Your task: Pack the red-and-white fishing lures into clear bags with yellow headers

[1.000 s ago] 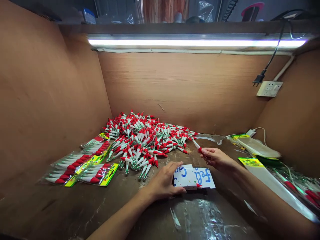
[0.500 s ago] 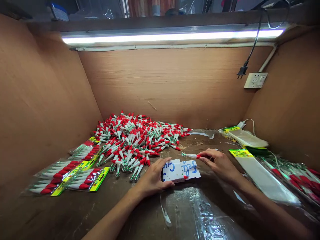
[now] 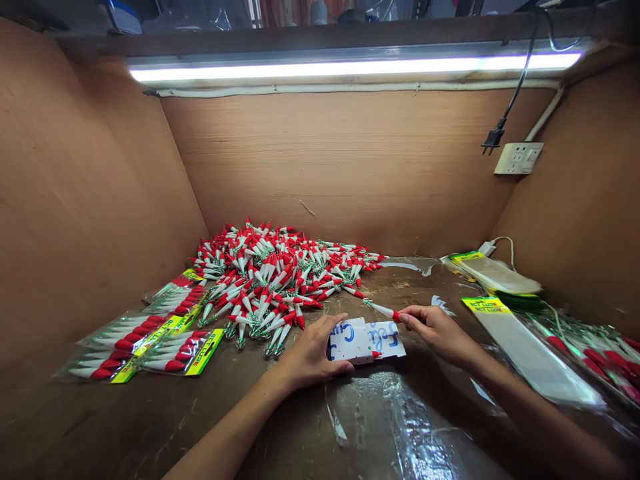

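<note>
The left hand (image 3: 314, 353) clasped the box (image 3: 350, 343) by one end — likely to steady it — while the right hand (image 3: 434, 329) pinched a lure (image 3: 384, 310) by its red end, hooks (image 3: 367, 303) facing away.

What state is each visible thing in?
Blue-lettered white card box: gripped by the left hand
Pointed red-and-white lure: pinched by the right hand
Matching lure heap: unbagged
Yellow-labelled clear packs, left: filled
Long clear yellow-topped bag, right: flat
White tube light: lit
Black two-pin plug: hanging unplugged
</note>
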Available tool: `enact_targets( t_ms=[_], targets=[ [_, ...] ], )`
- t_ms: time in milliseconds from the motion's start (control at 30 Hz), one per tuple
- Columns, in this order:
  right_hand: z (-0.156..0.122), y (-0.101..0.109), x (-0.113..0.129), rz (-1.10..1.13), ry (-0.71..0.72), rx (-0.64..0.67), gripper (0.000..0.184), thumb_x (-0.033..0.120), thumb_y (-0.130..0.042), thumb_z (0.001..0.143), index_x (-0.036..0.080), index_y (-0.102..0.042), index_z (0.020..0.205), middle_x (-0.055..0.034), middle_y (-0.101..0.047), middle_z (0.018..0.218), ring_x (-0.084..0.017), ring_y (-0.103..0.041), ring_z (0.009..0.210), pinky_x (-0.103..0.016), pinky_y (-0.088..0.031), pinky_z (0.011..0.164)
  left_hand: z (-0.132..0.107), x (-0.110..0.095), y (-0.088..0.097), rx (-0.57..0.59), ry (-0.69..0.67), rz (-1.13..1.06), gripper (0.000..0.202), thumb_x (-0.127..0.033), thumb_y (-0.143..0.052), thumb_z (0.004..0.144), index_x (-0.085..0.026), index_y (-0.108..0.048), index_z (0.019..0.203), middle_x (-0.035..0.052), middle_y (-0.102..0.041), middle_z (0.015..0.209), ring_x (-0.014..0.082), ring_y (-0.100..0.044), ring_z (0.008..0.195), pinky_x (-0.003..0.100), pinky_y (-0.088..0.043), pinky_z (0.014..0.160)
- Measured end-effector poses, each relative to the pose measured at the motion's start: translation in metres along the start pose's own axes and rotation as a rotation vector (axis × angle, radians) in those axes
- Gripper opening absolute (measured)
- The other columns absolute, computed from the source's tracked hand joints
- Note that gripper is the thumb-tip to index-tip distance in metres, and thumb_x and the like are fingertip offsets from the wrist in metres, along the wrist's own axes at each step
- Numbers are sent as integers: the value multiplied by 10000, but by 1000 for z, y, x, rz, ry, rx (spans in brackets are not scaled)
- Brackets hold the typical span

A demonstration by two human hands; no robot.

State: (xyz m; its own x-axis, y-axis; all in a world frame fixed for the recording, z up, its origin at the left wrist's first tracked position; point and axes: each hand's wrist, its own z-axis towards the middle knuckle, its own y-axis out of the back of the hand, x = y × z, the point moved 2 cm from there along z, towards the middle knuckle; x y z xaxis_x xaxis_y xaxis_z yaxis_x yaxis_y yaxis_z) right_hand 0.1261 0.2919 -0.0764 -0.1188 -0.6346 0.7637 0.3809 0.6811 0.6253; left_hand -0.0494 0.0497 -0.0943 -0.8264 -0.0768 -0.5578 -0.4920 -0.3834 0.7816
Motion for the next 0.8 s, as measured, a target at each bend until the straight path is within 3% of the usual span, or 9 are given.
enact_targets(
  t_ms=[133, 233, 300, 367, 433, 500, 700, 800],
  targets=[
    [-5, -11, 11, 207, -82, -38, 410, 534, -596, 893, 165, -769, 930, -41, -729, 816, -211, -621, 766, -282, -437, 684, -1, 0, -1, 4, 2, -22, 930, -408, -867, 648, -238, -448, 1460, 116, -538, 1416, 313, -518, 1284, 461, -408, 1102],
    [-16, -30, 32, 465, -148, -65, 429, 549, -649, 862, 145, -766, 950, -33, -689, 764, -166, -556, 675, -260, -392, 613, -1, -12, 1, -111, 40, -142, 757, -411, -835, 701, -242, -556, 1383, 108, -531, 1439, 329, -458, 1348, 492, -339, 1150],
    [-25, -47, 47, 574, -159, -66, 429, 542, -647, 875, 145, -767, 985, -27, -666, 754, -145, -509, 649, -251, -360, 587, -1, -25, 0, -193, 126, -386, 554, -451, -740, 816, -221, -629, 1307, 116, -629, 1314, 307, -563, 1233, 461, -435, 1061],
    [-33, -64, 59, 617, -155, -75, 418, 530, -655, 880, 150, -772, 1007, -22, -648, 746, -137, -477, 648, -249, -347, 588, 0, -38, -6, -190, 218, -716, 504, -515, -655, 882, -169, -672, 1248, 130, -711, 1112, 271, -669, 997, 374, -545, 833],
    [-39, -78, 65, 646, -156, -79, 403, 519, -677, 869, 158, -776, 1018, -24, -652, 758, -138, -469, 664, -249, -352, 610, 1, -50, -12, -165, 265, -967, 536, -561, -672, 857, -127, -712, 1169, 130, -725, 1009, 244, -683, 859, 314, -545, 700],
    [-42, -89, 65, 676, -169, -66, 396, 518, -687, 862, 164, -780, 1012, -31, -667, 781, -139, -471, 673, -249, -354, 619, 1, -54, -18, -153, 292, -1111, 536, -558, -729, 811, -112, -734, 1107, 115, -727, 954, 222, -683, 803, 305, -546, 702],
    [-43, -101, 57, 732, -241, -29, 413, 533, -721, 825, 155, -781, 979, -27, -652, 734, -131, -476, 641, -237, -354, 584, -2, -45, -25, -116, 349, -1207, 500, -415, -851, 725, -90, -740, 1089, 127, -735, 951, 208, -684, 819, 303, -539, 776],
    [-44, -100, 58, 731, -256, -27, 409, 528, -724, 824, 156, -777, 988, -36, -671, 761, -133, -488, 649, -239, -374, 601, -2, -43, -26, -125, 348, -1230, 443, -399, -825, 764, -103, -744, 1083, 102, -732, 899, 178, -672, 767, 277, -526, 750]
  ],
)
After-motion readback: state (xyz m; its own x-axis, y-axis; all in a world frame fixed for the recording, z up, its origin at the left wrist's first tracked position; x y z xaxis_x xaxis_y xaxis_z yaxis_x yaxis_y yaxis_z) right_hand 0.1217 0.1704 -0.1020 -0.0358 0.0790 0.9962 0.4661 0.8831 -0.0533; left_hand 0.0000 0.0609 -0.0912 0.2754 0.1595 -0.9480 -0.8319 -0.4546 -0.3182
